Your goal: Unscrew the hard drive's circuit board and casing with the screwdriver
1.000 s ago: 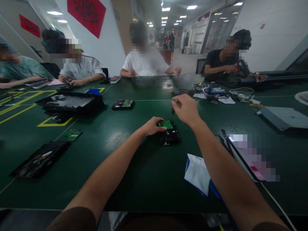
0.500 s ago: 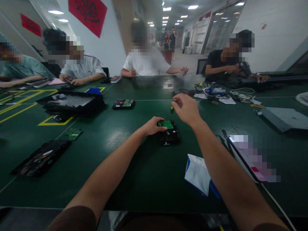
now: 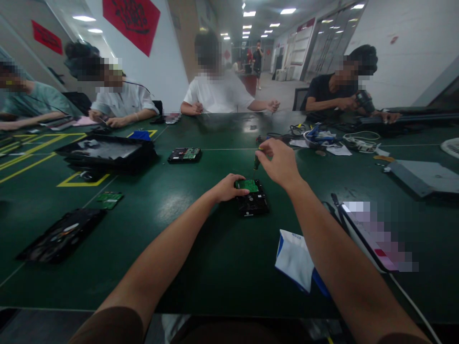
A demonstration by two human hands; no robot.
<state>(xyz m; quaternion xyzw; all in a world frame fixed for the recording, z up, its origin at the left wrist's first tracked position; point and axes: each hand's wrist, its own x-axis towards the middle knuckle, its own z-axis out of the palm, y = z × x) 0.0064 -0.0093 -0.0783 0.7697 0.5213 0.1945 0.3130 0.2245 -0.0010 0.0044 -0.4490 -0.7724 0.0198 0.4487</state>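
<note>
A black hard drive (image 3: 253,203) with a green circuit board (image 3: 246,185) on top lies on the dark green table (image 3: 215,248) in front of me. My left hand (image 3: 226,188) rests on its left edge, fingers curled against the board, holding it down. My right hand (image 3: 279,163) is closed in a pinch on the top of a small screwdriver (image 3: 256,163) that stands nearly upright, its tip down at the far edge of the board.
A white-and-blue cloth (image 3: 296,260) lies near my right forearm, with a cabled device (image 3: 362,229) beyond it. A second hard drive (image 3: 184,154), black trays (image 3: 107,153), a loose green board (image 3: 108,198) and a dismantled unit (image 3: 60,236) sit to the left. Several other people work around the table.
My right hand has shifted slightly while staying on the screwdriver. My left hand and the drive have not moved.
</note>
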